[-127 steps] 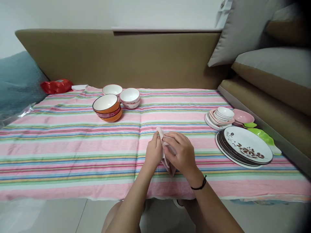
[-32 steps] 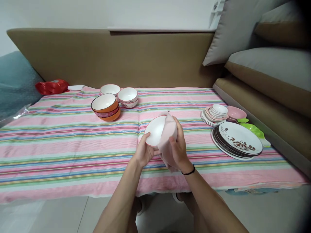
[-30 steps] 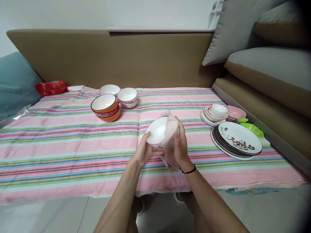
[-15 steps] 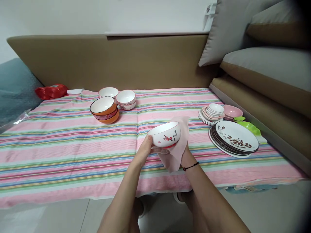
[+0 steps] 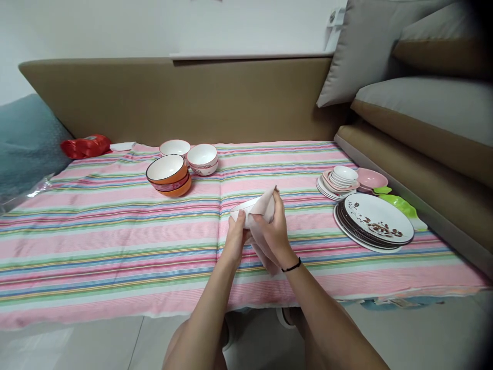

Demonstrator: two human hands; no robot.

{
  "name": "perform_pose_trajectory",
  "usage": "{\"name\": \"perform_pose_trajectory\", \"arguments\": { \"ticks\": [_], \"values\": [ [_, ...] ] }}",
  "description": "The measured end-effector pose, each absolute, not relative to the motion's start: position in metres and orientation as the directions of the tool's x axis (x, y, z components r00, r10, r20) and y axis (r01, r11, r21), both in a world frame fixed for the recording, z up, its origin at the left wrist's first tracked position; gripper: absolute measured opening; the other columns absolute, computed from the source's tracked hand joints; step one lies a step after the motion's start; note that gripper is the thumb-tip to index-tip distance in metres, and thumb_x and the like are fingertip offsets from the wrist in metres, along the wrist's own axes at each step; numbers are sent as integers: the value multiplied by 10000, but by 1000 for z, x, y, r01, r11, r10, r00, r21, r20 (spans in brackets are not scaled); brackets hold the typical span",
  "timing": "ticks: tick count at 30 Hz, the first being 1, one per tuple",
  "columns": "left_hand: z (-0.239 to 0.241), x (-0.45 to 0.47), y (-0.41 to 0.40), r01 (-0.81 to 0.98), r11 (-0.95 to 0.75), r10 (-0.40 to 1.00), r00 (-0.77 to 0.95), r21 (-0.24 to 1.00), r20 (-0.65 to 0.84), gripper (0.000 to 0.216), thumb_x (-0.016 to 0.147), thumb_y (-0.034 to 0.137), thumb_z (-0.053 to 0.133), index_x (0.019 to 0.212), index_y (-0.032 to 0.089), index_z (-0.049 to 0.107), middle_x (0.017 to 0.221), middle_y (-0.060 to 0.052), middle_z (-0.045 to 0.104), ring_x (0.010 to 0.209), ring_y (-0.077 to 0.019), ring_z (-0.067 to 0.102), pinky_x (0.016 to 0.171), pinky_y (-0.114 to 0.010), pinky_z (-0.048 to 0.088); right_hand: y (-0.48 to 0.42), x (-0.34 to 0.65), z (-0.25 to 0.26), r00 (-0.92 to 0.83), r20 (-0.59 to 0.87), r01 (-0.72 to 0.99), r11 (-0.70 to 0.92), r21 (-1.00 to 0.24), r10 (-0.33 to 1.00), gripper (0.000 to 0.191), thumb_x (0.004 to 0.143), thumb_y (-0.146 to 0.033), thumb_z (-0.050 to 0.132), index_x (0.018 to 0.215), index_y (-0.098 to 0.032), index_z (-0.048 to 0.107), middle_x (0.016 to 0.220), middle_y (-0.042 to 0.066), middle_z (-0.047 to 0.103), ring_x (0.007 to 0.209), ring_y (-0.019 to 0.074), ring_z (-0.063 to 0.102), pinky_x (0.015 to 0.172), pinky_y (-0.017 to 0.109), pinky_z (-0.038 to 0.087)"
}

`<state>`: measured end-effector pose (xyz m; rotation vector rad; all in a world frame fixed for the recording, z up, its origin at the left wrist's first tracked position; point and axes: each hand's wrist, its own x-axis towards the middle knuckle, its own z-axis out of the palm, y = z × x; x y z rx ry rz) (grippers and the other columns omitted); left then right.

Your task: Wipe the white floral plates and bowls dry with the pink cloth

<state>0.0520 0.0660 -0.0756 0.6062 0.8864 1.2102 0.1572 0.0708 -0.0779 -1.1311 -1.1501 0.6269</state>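
A small white bowl (image 5: 242, 207) with a red rim is held above the striped cloth, near its front middle. My left hand (image 5: 235, 237) grips the bowl's near left side from below, fingers curled round it. My right hand (image 5: 271, 232) presses a pale pink cloth (image 5: 265, 208) over the bowl's right side and rim, with the cloth's tail hanging down under my palm. Most of the bowl is hidden by the cloth and my hands.
Stacked orange bowls (image 5: 168, 173) and white bowls (image 5: 202, 156) stand at the back left. A stack of flowered plates (image 5: 375, 221), small saucers (image 5: 341, 179), a pink dish (image 5: 372, 179) and green dishes (image 5: 402, 204) lie at the right. A red packet (image 5: 85, 145) lies far left. Sofa cushions rise at the right.
The bowl's flowered side was showing with the cloth beneath it; now my right hand has come over the top and covers the bowl with the cloth. The bowl sits slightly lower.
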Motion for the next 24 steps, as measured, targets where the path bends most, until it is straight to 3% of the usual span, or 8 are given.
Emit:
{"name": "perform_pose_trajectory", "arguments": {
  "ticks": [3, 5, 7, 10, 13, 15, 18, 24],
  "values": [
    [-76, 47, 67, -435, 223, 974, 60, 872, -219, 706, 733, 624, 691, 1246, 163, 542, 1176, -149, 624, 968, -262, 648, 734, -331, 573, 78, 155, -76, 406, 250, -75, 305, -949, 879, 661, 776, -411, 623, 1389, -245, 441, 1461, 69, 438, 1352, 250, 392, 1132, 443, 317],
    [-74, 44, 67, -450, 233, 972, 124, 862, -197, 736, 736, 659, 661, 1258, 154, 545, 1197, -158, 624, 1010, -283, 640, 745, -342, 579, 81, 156, -70, 404, 107, -306, 245, -920, 908, 546, 797, -451, 582, 1303, -254, 528, 1291, 43, 590, 1205, 230, 535, 1038, 402, 426],
    [-69, 41, 66, -480, 269, 958, 226, 835, -179, 749, 758, 681, 620, 1281, 150, 543, 1214, -161, 630, 1049, -302, 634, 779, -364, 579, 82, 157, -64, 298, -88, -556, 98, -825, 950, 453, 798, -537, 547, 1145, -254, 613, 1020, 21, 690, 958, 225, 643, 845, 372, 531],
    [-61, 38, 64, -484, 300, 938, 305, 822, -163, 719, 819, 697, 518, 1309, 172, 546, 1220, -145, 647, 1066, -306, 638, 817, -386, 573, 78, 161, -61, 48, -293, -747, -160, -645, 955, 476, 773, -685, 484, 897, -254, 646, 729, 3, 676, 668, 226, 636, 592, 360, 535],
    [-54, 36, 63, -456, 301, 934, 317, 838, -164, 678, 879, 684, 394, 1283, 174, 583, 1180, -133, 673, 1038, -304, 652, 797, -398, 578, 74, 165, -67, -44, -335, -790, -238, -566, 941, 532, 756, -748, 439, 820, -258, 638, 696, 0, 676, 573, 221, 602, 500, 359, 498],
    [-51, 36, 63, -429, 302, 933, 318, 851, -170, 601, 894, 613, 411, 1261, 178, 604, 1132, -116, 693, 990, -298, 669, 766, -399, 583, 71, 167, -74, -73, -323, -791, -252, -557, 943, 566, 743, -769, 420, 834, -259, 647, 722, 10, 691, 568, 235, 604, 468, 370, 482],
    [-51, 36, 64, -381, 296, 935, 302, 876, -185, 515, 885, 533, 480, 1253, 197, 612, 1071, -93, 705, 904, -268, 685, 724, -370, 583, 65, 171, -80, -104, -296, -766, -266, -585, 950, 635, 723, -803, 389, 851, -246, 666, 791, 51, 718, 649, 280, 641, 471, 403, 494],
    [-56, 44, 64, -286, 177, 960, 261, 942, -101, 636, 820, 640, 568, 1284, 205, 574, 1101, -99, 666, 778, -197, 647, 579, -258, 531, 56, 177, -70, -84, -196, -706, -197, -680, 977, 623, 732, -793, 365, 827, -264, 680, 776, 50, 718, 731, 300, 664, 575, 460, 546]
  ]
}}
